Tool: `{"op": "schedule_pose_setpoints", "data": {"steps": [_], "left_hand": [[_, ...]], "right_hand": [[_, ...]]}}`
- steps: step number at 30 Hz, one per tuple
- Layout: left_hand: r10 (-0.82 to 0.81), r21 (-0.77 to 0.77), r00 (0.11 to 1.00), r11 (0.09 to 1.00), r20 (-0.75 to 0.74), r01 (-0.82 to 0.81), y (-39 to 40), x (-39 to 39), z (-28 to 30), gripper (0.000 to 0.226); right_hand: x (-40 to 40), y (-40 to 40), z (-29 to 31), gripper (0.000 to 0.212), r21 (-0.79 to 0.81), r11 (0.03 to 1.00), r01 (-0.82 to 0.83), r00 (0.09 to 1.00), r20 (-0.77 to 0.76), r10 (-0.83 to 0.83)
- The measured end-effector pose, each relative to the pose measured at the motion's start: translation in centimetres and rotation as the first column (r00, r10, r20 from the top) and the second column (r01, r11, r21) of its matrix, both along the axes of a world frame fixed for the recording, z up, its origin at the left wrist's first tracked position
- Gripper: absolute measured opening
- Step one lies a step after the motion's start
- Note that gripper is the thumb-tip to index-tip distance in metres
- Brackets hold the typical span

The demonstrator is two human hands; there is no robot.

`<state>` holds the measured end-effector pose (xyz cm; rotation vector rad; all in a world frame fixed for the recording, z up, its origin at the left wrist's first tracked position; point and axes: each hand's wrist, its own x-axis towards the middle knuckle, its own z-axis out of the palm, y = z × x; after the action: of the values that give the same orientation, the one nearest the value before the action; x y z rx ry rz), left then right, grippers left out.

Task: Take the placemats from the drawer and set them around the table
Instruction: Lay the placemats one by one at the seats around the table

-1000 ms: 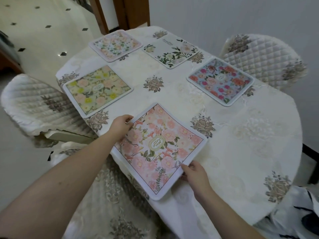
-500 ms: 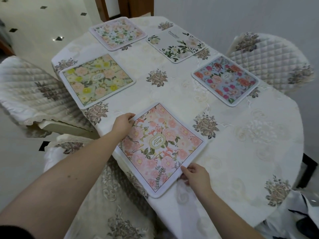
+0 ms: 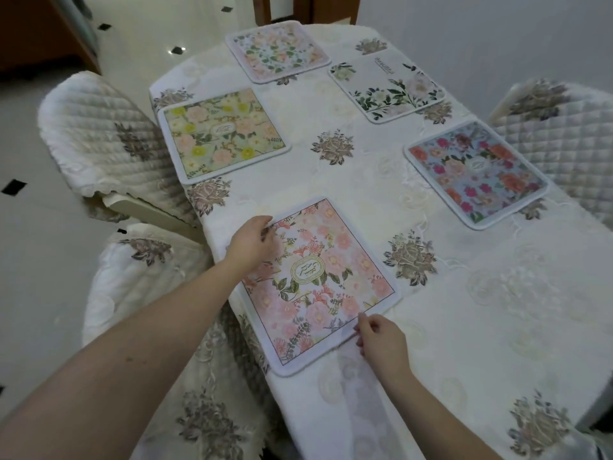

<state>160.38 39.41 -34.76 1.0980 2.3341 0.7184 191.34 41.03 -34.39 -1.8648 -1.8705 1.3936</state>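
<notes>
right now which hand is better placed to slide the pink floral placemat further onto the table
Left. The left hand rests on the pink floral rectangular placemat near its far corner, so it can likely push it. The right hand only pinches the near edge, which overhangs the cream embroidered tablecloth.

A table [image 3: 497,293] under a cream floral tablecloth [image 3: 365,180] carries five floral placemats [image 3: 318,280].
</notes>
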Motion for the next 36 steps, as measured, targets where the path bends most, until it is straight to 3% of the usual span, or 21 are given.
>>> {"op": "schedule_pose_setpoints", "data": {"steps": [8,14,17,21,24,26,30,36], "left_hand": [[-0.037,-0.015,0.991,0.999,-0.127,0.036,-0.8,3.0,-1.0,0.048],[0.078,0.040,0.957,0.997,-0.279,-0.069,-1.5,3.3,-1.4,0.044],[0.102,0.032,0.923,0.995,-0.372,-0.097,-1.7,2.8,-2.1,0.048],[0.062,-0.045,0.919,0.995,-0.390,-0.086,-1.3,3.1,-3.8,0.067],[0.036,-0.106,0.916,0.991,-0.400,-0.085,-1.3,3.7,-5.4,0.065],[0.025,-0.126,0.894,0.988,-0.448,-0.091,-1.3,3.9,-5.9,0.059],[0.032,-0.125,0.873,0.986,-0.487,-0.106,-1.5,3.9,-6.4,0.057],[0.076,-0.151,0.881,0.975,-0.467,-0.164,-1.4,4.0,-6.4,0.058]], "right_hand": [[-4.1,4.8,0.9,0.035,0.077,0.979,-0.189,0.976,-0.090,0.196],[-10.4,7.9,1.2,0.028,0.226,0.900,-0.372,0.908,-0.112,0.403],[-14.3,8.8,0.1,0.039,0.348,0.762,-0.546,0.812,-0.005,0.584],[-18.9,8.8,-2.4,0.049,0.405,0.475,-0.782,0.584,0.209,0.784],[-20.2,8.8,-4.3,0.054,0.412,0.273,-0.869,0.435,0.375,0.819],[-20.3,9.0,-5.4,0.059,0.444,0.177,-0.878,0.396,0.469,0.789],[-20.3,9.2,-6.1,0.062,0.478,0.147,-0.866,0.406,0.499,0.766],[-20.2,10.1,-5.7,0.059,0.438,0.191,-0.878,0.414,0.498,0.762]]}}
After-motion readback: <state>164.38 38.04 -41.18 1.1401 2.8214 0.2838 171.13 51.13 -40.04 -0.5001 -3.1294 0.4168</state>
